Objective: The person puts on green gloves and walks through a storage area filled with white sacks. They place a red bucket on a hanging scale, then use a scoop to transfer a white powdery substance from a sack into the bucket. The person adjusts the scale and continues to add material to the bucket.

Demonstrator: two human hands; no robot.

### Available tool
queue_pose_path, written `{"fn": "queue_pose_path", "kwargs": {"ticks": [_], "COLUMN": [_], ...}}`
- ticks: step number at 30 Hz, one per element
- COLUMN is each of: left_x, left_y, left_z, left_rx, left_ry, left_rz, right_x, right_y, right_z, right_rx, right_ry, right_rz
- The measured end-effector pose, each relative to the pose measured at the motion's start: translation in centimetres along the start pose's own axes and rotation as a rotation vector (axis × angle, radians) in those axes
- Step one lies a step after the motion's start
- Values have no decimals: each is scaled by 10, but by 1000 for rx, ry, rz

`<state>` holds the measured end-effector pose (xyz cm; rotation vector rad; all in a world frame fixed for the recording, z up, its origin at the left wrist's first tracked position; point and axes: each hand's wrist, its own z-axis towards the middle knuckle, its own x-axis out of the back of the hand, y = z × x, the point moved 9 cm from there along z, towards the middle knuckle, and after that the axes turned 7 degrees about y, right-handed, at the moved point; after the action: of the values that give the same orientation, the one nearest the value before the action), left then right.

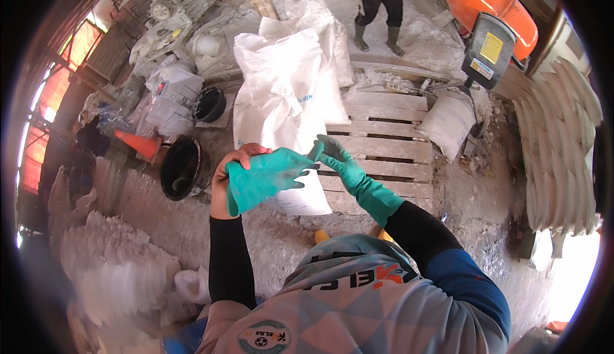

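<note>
My left hand (225,173) is bare and grips a loose green rubber glove (263,176) near its cuff. The glove's darker fingers stretch to the right. My right hand (340,162) wears a matching green glove, and its fingertips pinch one finger of the loose glove. Both hands are held in front of my body, above the floor. Just beyond them stands a tall, full white sack (272,114), its top gathered. Part of its lower side is hidden behind the loose glove.
Right of the sack lies a wooden pallet (390,150). A black tub (181,168) and an orange cone (142,145) stand left. Stacked white sacks (556,149) line the right, near a scale display (490,50). Another person (378,5) in boots stands at the back.
</note>
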<state>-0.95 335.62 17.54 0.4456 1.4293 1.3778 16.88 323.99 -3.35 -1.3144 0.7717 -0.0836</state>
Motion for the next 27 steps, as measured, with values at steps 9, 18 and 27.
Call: {"fn": "queue_pose_path", "kwargs": {"ticks": [9, 18, 27], "left_x": [18, 27, -15], "left_y": [29, 31, 15], "left_z": [-30, -40, -8], "left_rx": [33, -58, -22], "left_ry": [26, 21, -29], "left_rz": [76, 110, 487], "right_x": [-109, -62, 21], "right_y": [-36, 40, 83], "right_z": [-15, -22, -49], "right_rx": [356, -489, -510], "right_ry": [-468, -155, -22], "right_rz": [-636, -111, 108]}}
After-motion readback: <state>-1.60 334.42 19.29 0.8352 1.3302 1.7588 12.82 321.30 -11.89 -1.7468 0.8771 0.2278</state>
